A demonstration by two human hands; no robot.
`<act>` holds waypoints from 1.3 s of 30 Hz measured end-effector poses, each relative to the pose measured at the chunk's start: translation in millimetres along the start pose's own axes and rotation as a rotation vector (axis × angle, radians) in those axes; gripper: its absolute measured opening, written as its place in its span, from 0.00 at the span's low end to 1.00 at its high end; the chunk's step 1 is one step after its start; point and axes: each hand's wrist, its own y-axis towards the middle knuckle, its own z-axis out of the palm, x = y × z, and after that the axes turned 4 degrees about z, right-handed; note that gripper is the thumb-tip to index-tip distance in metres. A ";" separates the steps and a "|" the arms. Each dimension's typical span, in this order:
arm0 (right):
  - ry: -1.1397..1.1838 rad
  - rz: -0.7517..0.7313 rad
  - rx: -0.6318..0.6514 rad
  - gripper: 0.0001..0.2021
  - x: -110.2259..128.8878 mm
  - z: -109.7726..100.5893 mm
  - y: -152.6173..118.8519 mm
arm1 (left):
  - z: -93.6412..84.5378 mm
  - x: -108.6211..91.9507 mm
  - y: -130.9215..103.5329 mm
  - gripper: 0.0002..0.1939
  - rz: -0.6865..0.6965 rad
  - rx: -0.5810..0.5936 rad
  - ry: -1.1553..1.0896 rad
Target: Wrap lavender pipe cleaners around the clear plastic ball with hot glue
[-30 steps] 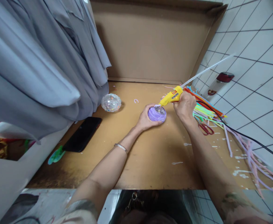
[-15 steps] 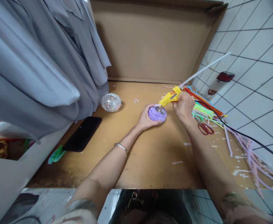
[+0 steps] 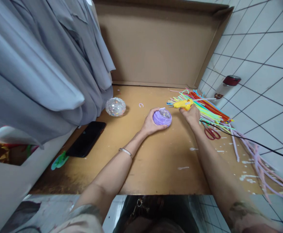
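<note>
My left hand [image 3: 151, 123] is wrapped round a purple ball [image 3: 161, 119], which looks wound with fuzzy pipe cleaner and has a clear patch on top. A short loose end of the purple strand lies across its upper edge. To the right, my right hand [image 3: 192, 114] grips a yellow hot glue gun [image 3: 183, 104], its nozzle pointing left and its long glue stick trailing out behind. The gun is apart from the ball, just in front of a bundle of coloured pipe cleaners [image 3: 209, 110]. Left of the ball sits a clear sparkly ball [image 3: 115, 106].
Red-handled scissors [image 3: 212, 133] lie beside the bundle, with the gun's black cord [image 3: 257, 141] running right. Loose lilac pipe cleaners [image 3: 259, 161] hang over the table edge. A black phone [image 3: 86, 139], a green clip-like piece [image 3: 59, 160] and grey curtain [image 3: 47, 71] are leftward. Cardboard [image 3: 161, 45] stands behind.
My right hand has drawn the glue gun away from the ball, to the right, and tipped it level, so the glue stick has swung down. My left hand and the ball stay nearly still.
</note>
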 end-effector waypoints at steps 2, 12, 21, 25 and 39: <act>-0.052 0.059 0.039 0.23 -13.1 6.3 -3.8 | 0.2 0.2 -0.3 0.44 0.005 0.002 0.002; -0.448 -0.108 0.015 0.24 -19.8 10.2 -15.2 | 0.2 2.0 -1.6 0.43 0.030 -0.010 0.017; 0.524 -0.678 0.431 0.28 38.9 -27.3 -26.4 | -0.3 -2.8 -1.1 0.41 0.005 0.004 0.066; 0.662 -0.797 0.389 0.13 59.7 -33.2 -41.1 | -1.0 -3.7 -0.8 0.40 0.013 0.013 0.068; 0.539 -0.546 0.449 0.08 49.8 -32.1 -21.8 | -2.9 -2.7 0.2 0.40 0.024 0.006 0.051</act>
